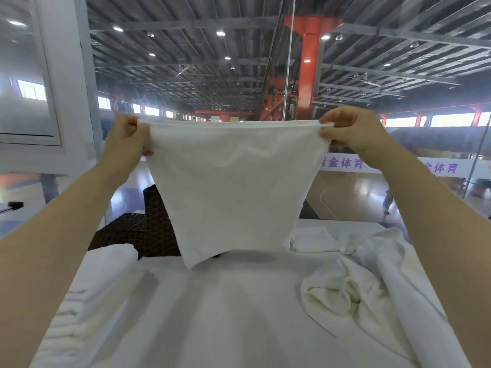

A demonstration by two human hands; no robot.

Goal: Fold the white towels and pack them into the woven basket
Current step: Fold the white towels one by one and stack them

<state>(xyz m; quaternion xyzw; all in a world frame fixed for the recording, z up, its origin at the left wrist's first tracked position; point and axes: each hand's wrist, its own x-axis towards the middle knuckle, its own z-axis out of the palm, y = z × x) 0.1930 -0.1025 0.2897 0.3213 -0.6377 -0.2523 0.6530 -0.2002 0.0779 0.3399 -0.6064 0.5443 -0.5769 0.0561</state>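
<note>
Head view shows me my left hand [127, 139] and right hand [350, 131] each pinching a top corner of the towel [231, 187]; it hangs below my fingers, top edge running hand to hand; basket [156, 229] sits behind, nearer my left.

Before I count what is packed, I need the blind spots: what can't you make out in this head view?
- Inside of the woven basket: hidden behind the held towel, so its contents cannot be told.
- Folded stack: partly covered by the left forearm.
- Crumpled pile: how many towels cannot be told; the right forearm and the frame edge cut it off.
</note>
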